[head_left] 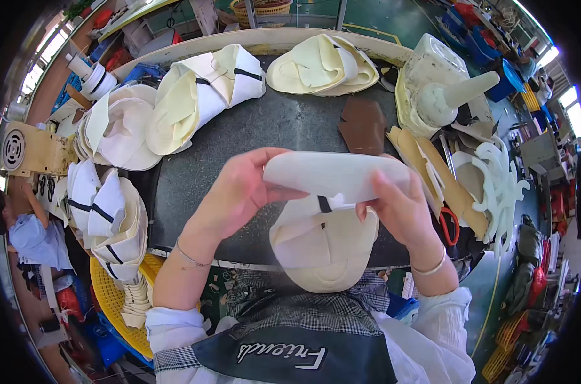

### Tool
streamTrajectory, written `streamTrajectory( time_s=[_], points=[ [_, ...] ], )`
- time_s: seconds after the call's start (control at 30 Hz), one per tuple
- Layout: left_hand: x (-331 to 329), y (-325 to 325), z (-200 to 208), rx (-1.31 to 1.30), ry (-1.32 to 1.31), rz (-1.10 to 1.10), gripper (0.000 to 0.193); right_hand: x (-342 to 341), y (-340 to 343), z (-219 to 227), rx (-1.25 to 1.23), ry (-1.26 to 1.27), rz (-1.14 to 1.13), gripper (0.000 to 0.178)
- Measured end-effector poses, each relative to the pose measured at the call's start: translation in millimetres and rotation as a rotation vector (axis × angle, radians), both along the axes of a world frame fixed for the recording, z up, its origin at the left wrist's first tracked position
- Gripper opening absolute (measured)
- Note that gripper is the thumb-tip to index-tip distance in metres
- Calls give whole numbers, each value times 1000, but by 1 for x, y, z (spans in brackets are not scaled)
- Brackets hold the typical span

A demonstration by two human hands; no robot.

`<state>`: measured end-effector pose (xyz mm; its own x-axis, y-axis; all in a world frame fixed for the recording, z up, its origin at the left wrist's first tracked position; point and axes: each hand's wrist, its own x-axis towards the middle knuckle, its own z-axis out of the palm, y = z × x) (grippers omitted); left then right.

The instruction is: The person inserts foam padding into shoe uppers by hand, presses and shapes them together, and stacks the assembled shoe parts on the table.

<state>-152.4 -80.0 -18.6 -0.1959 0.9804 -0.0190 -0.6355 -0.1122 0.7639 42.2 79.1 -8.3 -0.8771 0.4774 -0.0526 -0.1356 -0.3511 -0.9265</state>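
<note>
Both my hands hold a long white curved piece (pixel 329 171), smooth and stiff-looking, level above the near edge of the table. My left hand (pixel 239 185) pinches its left end between thumb and fingers. At the other end, my right hand (pixel 402 201) grips with the thumb on the near face. Below it are cream shoe-upper pieces (pixel 322 253) with a short black strap, reaching past the table edge toward my lap. Whether these join the white piece is hidden. Beyond my hands, a brown flat template (pixel 363 125) lies on the dark tabletop (pixel 274 131).
Bundled cream pieces (pixel 210 86) and another stack (pixel 322 67) line the far edge. More stacks (pixel 114 211) stand left, above a yellow basket (pixel 114 301). At right are a white machine with a post (pixel 441 89), cardboard templates (pixel 441 176), red-handled scissors (pixel 449 227) and white cutouts (pixel 498 192). Another person (pixel 38 237) sits far left.
</note>
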Motion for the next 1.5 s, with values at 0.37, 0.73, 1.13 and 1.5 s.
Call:
streamTrajectory(
  time_s=[0.37, 0.73, 1.13, 1.5],
  points=[
    [31, 5, -51, -553, 514, 171, 45, -7, 7, -45, 846, -552, 70, 28],
    [42, 3, -75, -204, 1302, 452, 21, -6, -11, -76, 1135, -418, -74, 23],
    [67, 6, -65, -179, 2020, 206, 52, -32, 28, -31, 985, -698, 414, 34],
    [55, 17, -53, -265, 1999, 94, 34, -19, 6, -50, 1709, -278, 453, 32]
  ],
)
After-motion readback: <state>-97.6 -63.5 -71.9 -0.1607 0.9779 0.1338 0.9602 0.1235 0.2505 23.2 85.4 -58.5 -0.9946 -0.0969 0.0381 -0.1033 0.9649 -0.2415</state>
